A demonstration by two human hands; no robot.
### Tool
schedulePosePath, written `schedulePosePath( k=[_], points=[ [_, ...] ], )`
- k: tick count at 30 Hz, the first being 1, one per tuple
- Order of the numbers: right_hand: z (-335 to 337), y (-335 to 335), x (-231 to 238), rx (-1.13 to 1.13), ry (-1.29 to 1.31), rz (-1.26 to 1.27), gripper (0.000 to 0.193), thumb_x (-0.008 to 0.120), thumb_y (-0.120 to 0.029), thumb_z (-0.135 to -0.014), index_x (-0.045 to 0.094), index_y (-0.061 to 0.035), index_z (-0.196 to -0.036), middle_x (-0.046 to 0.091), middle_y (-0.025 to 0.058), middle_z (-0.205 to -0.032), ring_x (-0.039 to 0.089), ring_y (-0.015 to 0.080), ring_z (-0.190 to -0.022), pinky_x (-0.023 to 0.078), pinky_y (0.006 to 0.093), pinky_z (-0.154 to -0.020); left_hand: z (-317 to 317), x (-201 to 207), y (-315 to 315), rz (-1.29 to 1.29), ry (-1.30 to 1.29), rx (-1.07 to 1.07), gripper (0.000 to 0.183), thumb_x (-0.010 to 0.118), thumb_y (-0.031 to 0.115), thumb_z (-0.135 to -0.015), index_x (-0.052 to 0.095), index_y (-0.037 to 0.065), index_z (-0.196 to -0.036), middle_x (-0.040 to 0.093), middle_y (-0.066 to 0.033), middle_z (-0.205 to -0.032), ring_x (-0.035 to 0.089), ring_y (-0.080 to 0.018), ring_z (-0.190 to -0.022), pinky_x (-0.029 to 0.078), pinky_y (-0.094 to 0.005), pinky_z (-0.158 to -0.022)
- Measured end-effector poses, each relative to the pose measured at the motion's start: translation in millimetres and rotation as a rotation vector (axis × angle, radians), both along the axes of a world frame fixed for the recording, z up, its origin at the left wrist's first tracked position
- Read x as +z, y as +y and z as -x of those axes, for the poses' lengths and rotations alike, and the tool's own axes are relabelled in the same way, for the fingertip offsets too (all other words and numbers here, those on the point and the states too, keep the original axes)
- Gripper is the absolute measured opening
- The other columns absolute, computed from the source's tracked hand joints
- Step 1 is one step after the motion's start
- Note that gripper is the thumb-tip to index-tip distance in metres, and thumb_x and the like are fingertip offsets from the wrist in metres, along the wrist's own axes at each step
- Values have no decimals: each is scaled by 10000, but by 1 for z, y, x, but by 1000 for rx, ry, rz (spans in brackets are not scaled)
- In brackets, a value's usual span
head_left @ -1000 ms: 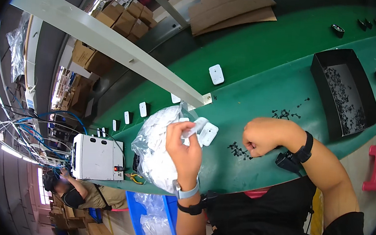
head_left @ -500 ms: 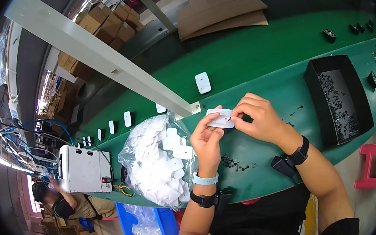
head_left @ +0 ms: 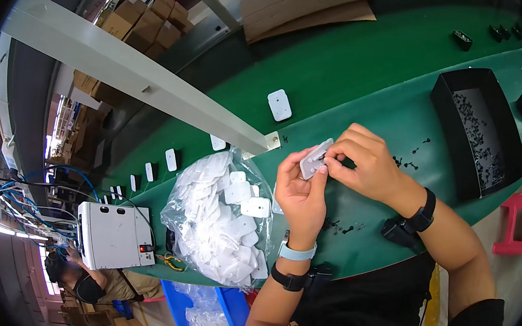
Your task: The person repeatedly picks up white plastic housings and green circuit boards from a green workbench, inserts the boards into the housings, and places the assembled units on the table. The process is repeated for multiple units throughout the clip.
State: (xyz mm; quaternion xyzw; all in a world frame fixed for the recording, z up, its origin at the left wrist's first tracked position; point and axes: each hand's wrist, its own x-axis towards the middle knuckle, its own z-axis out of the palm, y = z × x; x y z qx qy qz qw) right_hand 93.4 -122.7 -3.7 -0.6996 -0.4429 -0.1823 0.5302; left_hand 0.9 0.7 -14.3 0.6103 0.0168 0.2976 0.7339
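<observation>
My left hand (head_left: 299, 195) grips a white plastic cover (head_left: 313, 163), tilted, with its recessed inner side partly showing. At that inner side, my right hand (head_left: 363, 161) pinches a small black part, mostly hidden by the fingertips. Loose small black parts (head_left: 409, 164) lie on the green tabletop beyond my right wrist, and more lie beside my left wrist. To the left of my left arm, a clear plastic bag (head_left: 173, 214) spills over with many white covers (head_left: 255, 207).
At right stands an open black box (head_left: 440, 121) holding small black parts. White devices (head_left: 280, 105) sit in a line on the green belt behind a slanted metal post (head_left: 148, 81). A grey-white machine (head_left: 114, 237) and a seated co-worker (head_left: 89, 282) are at left; a red stool (head_left: 518, 225) is at right.
The white cover has been tipped from nearly flat to a steep slant in my left hand. My right fingertips stay at it. The whole view has shifted slightly.
</observation>
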Motion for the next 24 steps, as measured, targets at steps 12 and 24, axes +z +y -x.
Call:
schedulePosePath(
  k=[12,24],
  points=[
    [7,-2,5,-18,250,40,132,744,-33,-797,649,-4,-884,621,76,-839,594,185,-735,504,307,-591,0,2,-4,50,37,34,374,631,-94,-914,479,-19,-1247,616,-190,-1229,637,-226,-1130,529,-330,-969],
    [6,3,-1,257,830,-71,189,697,-15,-872,656,51,-1044,634,72,-926,606,92,-828,552,233,-661,-1,-1,4,277,123,7,326,621,-63,-937,481,-9,-1227,666,-158,-1110,679,-190,-996,584,-315,-871]
  ],
)
